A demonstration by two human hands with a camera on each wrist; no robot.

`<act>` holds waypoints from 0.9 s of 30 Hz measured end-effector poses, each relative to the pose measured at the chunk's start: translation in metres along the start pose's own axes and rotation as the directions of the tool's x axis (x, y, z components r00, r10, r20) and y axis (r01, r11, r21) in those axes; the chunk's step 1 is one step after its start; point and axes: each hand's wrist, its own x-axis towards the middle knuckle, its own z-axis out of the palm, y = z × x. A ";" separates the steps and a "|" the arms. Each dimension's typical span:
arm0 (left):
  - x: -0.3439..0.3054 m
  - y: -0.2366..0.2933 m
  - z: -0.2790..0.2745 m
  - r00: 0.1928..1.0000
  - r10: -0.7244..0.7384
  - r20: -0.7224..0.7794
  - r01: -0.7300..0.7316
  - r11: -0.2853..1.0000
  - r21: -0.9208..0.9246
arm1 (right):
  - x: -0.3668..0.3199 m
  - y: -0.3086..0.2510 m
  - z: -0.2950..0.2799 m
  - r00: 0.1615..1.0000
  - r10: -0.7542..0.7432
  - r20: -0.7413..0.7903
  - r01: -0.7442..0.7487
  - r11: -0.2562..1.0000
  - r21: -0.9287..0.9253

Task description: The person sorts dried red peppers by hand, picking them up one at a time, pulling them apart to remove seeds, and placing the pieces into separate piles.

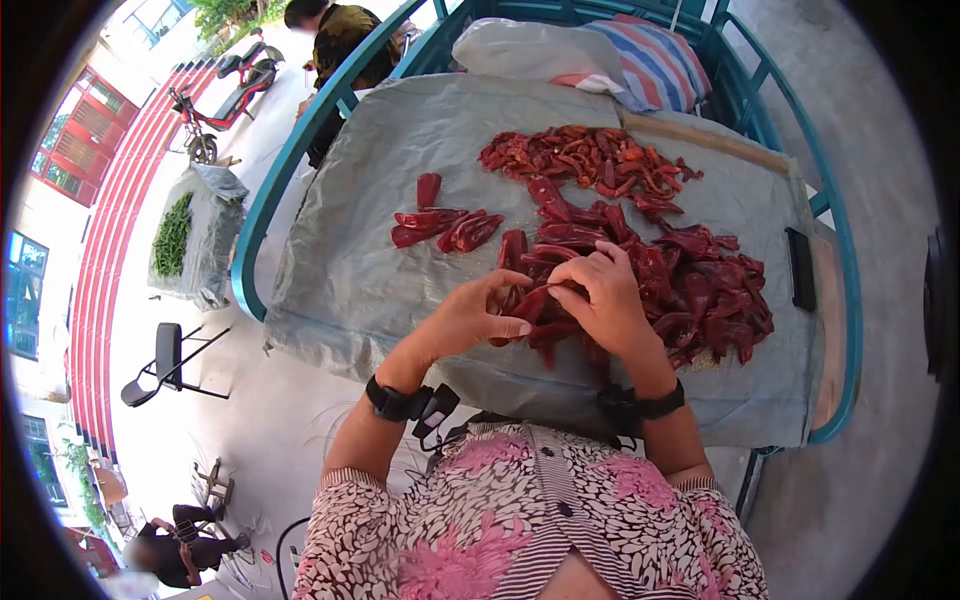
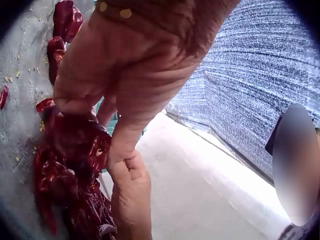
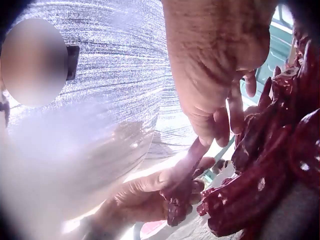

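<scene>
Both hands meet over a pile of red dried chili peppers (image 1: 690, 285) spread on a grey tarp (image 1: 360, 260). My left hand (image 1: 508, 302) and right hand (image 1: 574, 287) pinch one red chili (image 1: 533, 304) between them at the pile's near edge. In the right wrist view the right hand (image 3: 220, 125) holds the upper end of the chili (image 3: 182, 182), and the left hand's fingers (image 3: 145, 195) grip its lower end. In the left wrist view the left hand (image 2: 85, 107) curls down onto the chilies (image 2: 70, 165). A small separate group of chilies (image 1: 440, 225) lies to the left.
The tarp covers a teal-railed cart (image 1: 250, 240). A black flat object (image 1: 801, 268) lies at its right edge, a striped sack (image 1: 650, 60) at the back. On the ground left are green peppers on a sheet (image 1: 172, 235), a scooter (image 1: 225, 95), a chair (image 1: 165, 360) and two people (image 1: 340, 40).
</scene>
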 end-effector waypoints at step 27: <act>0.047 -0.042 -0.076 0.613 0.747 -0.257 0.028 0.305 0.952 | 0.052 -0.019 0.027 0.997 0.041 -0.062 -0.061 0.930 -0.363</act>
